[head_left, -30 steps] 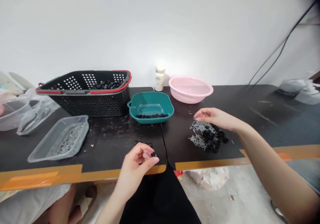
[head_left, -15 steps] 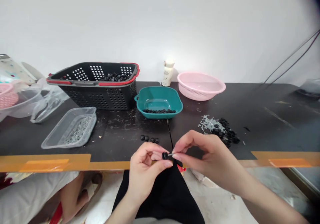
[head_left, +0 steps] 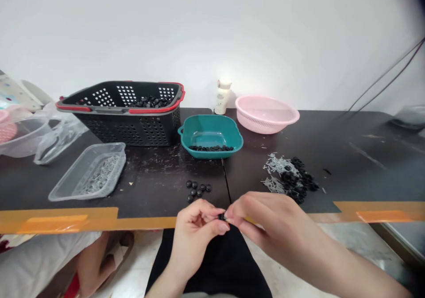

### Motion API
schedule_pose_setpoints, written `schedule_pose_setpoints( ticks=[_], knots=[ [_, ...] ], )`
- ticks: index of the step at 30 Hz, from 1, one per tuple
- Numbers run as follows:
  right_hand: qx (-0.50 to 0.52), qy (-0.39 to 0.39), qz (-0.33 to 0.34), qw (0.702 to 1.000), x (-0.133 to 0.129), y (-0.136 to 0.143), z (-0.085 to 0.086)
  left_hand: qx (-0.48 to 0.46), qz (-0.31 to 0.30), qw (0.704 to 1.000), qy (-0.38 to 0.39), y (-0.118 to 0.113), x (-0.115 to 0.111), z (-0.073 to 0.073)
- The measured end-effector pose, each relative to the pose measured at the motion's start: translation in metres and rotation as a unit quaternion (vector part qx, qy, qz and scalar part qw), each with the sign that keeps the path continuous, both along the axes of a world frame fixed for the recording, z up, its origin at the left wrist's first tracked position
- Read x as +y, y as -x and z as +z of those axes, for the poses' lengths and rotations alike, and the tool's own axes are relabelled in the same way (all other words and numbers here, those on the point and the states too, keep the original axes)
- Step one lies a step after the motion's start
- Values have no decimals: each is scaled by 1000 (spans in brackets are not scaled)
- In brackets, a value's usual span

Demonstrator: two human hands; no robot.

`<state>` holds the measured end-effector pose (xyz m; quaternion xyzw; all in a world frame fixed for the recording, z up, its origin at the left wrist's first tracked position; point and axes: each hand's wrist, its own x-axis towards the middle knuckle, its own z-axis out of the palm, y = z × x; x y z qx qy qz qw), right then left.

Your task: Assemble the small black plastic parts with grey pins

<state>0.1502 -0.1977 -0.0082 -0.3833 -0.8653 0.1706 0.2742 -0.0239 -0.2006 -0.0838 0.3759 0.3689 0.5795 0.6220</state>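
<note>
My left hand (head_left: 195, 229) pinches a small round black plastic cap (head_left: 221, 217) between thumb and fingertips, just above my lap at the table's front edge. Closed fingertips of my right hand (head_left: 268, 220) meet the cap's right side. They cover most of the thin metal screw at that spot. Beyond my left fingers lie several loose black caps (head_left: 193, 192) on the dark tabletop. To the right, past my right hand, a pile of silvery screws (head_left: 277, 165) runs into a heap of black caps (head_left: 300, 178).
A teal basin (head_left: 239, 145) with black pieces stands mid-table. Behind left is a black basket (head_left: 133, 127) with red handles; before it, a clear tub (head_left: 68, 174) of screws. A pink basket (head_left: 265, 127) and white bottle (head_left: 222, 98) stand at the wall. Another person's arm (head_left: 93, 258) shows lower left.
Both hands have dropped slightly and come closer together. My right hand has turned over the cap, and the screw shaft is now mostly hidden. More loose caps show beyond my left hand.
</note>
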Motion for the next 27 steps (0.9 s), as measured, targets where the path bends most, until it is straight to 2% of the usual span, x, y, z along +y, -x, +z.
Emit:
schedule_pose_setpoints(
  ticks=[3,5,8,9,10,11,12,13,15,17,19,23,27],
  knots=[
    [44,21,5,999,2,0,-9,-41,-32,996,69,-6,-2,-6],
    [87,75,1,993,7,-6,-17,-40,-42,994,97,-10,-3,-10],
    [137,129,-43,981,28,-38,-28,-22,-44,990,133,-14,-2,-13],
    [141,121,-91,978,39,-57,-31,-16,-43,989,140,-15,-1,-13],
    [135,96,-174,971,53,-80,-34,-14,-43,988,144,-16,-1,-13],
    [113,76,-271,953,67,-105,-37,-13,-43,988,147,-16,0,-12],
    [85,70,-372,922,81,-131,-40,-15,-45,988,148,-16,1,-11],
    [76,67,-425,900,95,-157,-43,-18,-48,988,148,-16,2,-10],
    [54,86,-475,874,119,-201,-51,-24,-49,987,149,-17,3,-8],
    [41,124,-487,864,136,-229,-61,-25,-49,987,151,-18,4,-7],
    [38,163,-479,861,147,-241,-71,-21,-46,987,155,-20,4,-8],
    [65,206,-471,855,161,-241,-85,-10,-40,987,154,-21,3,-12],
    [171,216,-440,855,160,-228,-76,4,-36,990,136,-17,3,-16]
  ],
)
